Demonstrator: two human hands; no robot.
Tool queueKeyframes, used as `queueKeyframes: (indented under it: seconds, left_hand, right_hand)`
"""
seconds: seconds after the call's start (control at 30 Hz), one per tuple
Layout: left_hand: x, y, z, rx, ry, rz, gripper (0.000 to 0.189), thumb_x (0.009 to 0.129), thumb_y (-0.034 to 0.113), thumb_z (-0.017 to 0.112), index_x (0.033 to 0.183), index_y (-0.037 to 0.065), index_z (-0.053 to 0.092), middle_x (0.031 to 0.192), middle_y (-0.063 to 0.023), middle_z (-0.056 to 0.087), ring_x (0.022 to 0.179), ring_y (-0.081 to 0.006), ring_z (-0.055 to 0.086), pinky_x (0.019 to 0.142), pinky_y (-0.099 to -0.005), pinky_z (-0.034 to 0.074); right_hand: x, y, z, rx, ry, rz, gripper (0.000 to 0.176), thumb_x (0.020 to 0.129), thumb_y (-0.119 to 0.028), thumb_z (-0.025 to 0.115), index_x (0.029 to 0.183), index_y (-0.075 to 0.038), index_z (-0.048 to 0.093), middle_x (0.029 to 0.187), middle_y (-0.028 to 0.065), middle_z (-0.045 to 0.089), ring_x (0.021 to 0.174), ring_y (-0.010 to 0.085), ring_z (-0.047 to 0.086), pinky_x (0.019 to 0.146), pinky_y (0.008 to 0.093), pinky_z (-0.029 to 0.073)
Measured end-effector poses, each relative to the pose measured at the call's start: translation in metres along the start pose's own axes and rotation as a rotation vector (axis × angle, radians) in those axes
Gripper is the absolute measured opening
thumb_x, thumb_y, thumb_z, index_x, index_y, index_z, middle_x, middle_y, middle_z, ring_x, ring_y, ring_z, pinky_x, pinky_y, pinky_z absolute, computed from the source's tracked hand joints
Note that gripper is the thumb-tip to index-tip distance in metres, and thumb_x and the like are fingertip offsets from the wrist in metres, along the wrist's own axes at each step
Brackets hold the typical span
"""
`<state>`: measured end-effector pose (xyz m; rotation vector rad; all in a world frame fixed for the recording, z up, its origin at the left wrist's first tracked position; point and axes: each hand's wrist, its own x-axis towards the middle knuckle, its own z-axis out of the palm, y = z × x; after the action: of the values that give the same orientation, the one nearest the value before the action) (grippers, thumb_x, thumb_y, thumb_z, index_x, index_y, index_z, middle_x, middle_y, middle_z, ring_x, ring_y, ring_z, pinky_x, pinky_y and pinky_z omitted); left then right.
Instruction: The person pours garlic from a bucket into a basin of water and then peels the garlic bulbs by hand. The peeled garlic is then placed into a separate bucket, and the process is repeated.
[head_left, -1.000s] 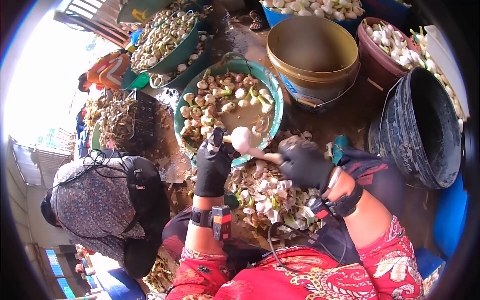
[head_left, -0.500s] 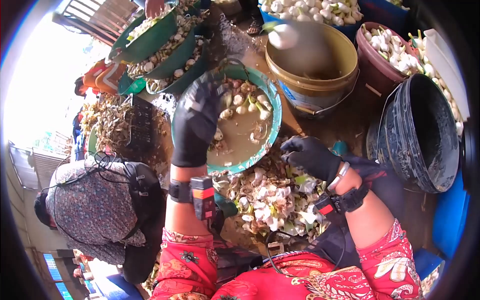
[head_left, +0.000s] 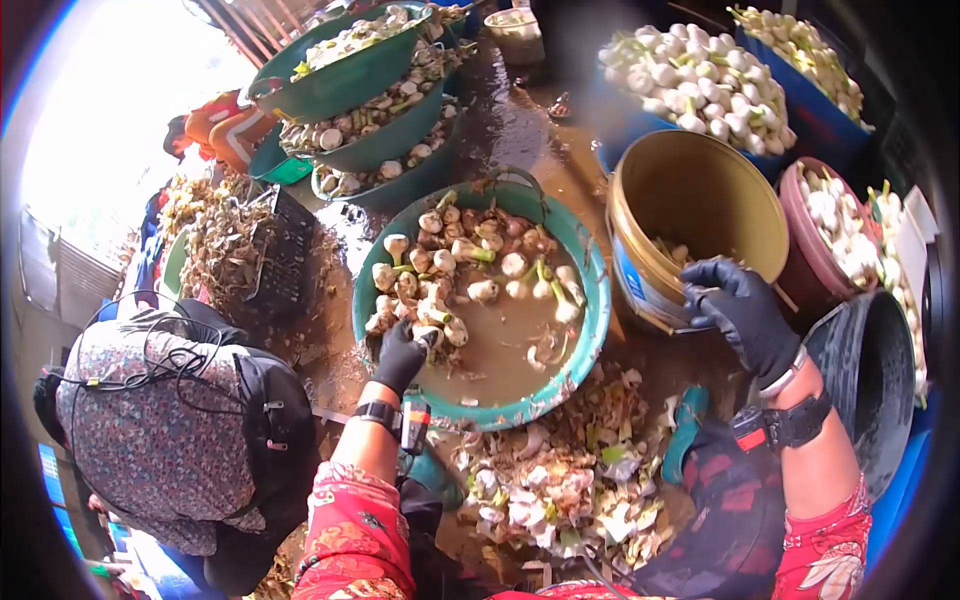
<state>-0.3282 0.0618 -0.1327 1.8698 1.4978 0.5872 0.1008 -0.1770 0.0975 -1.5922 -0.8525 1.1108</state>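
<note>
My left hand, in a black glove, is inside the green basin, its fingers closed at a garlic bulb beside the heap. Muddy water and several bulbs with stems fill the basin. My right hand, also gloved in black, is raised near the front rim of the yellow bucket. Its fingers are curled apart, and nothing shows between them. A few bulbs lie at the bottom of that bucket.
Peelings lie below the basin. A black bucket and a pink tub of bulbs are at the right. Stacked green basins stand at the upper left. A person bends at the left, beside a black crate.
My left hand has moved down to the bulbs at the basin's left. My right hand has moved right, to the yellow bucket. The airborne bulb over the bucket is gone. The view has shifted.
</note>
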Motion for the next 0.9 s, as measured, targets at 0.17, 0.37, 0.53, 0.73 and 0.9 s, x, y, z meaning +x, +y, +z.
queueKeyframes:
  seconds: [0.17, 0.37, 0.53, 0.73, 0.9]
  left_hand:
    - [0.058, 0.022, -0.033, 0.302, -0.011, -0.166, 0.07, 0.078, 0.051, 0.062, 0.13, 0.006, 0.046, 0.13, -0.024, 0.045, 0.124, -0.038, 0.039, 0.104, -0.0415, 0.031]
    - [0.096, -0.018, 0.034, 0.142, -0.199, -0.136, 0.057, 0.083, 0.051, 0.056, 0.12, 0.008, 0.056, 0.106, -0.0203, 0.063, 0.107, -0.0332, 0.056, 0.09, -0.0368, 0.043]
    - [0.05, 0.021, 0.097, -0.051, -0.316, -0.105, 0.079, 0.076, 0.055, 0.065, 0.134, 0.007, 0.041, 0.116, -0.026, 0.057, 0.114, -0.0368, 0.052, 0.095, -0.0401, 0.041]
    - [0.125, 0.111, 0.022, 0.125, -0.294, 0.102, 0.059, 0.08, 0.048, 0.064, 0.115, 0.0, 0.057, 0.1, -0.0221, 0.064, 0.095, -0.0313, 0.063, 0.084, -0.0372, 0.046]
    - [0.262, 0.029, 0.035, 0.193, -0.074, 0.122, 0.054, 0.075, 0.037, 0.071, 0.111, 0.0, 0.055, 0.088, -0.0267, 0.063, 0.08, -0.036, 0.063, 0.074, -0.0392, 0.05]
  right_hand:
    - [0.075, 0.016, 0.006, -0.697, 0.164, -0.417, 0.046, 0.072, -0.018, 0.069, 0.113, 0.0, 0.056, 0.106, 0.0179, 0.06, 0.1, 0.0292, 0.059, 0.089, 0.0345, 0.045]
    - [0.091, 0.03, 0.03, -1.107, 0.114, -0.224, 0.046, 0.069, -0.028, 0.067, 0.105, 0.0, 0.059, 0.097, 0.0211, 0.06, 0.091, 0.0378, 0.058, 0.082, 0.0421, 0.046]
    - [0.094, 0.028, 0.026, -0.969, 0.061, -0.175, 0.035, 0.072, -0.025, 0.064, 0.097, -0.001, 0.059, 0.09, 0.0212, 0.059, 0.085, 0.0385, 0.058, 0.075, 0.044, 0.046]
    - [0.093, 0.026, 0.03, -0.952, 0.073, -0.271, 0.031, 0.073, -0.024, 0.067, 0.092, -0.001, 0.058, 0.084, 0.0204, 0.058, 0.077, 0.0388, 0.057, 0.067, 0.0442, 0.046]
    - [0.095, 0.017, 0.03, -0.937, 0.027, -0.239, 0.031, 0.071, -0.019, 0.07, 0.094, 0.0, 0.059, 0.082, 0.0189, 0.058, 0.075, 0.0382, 0.057, 0.067, 0.0431, 0.046]
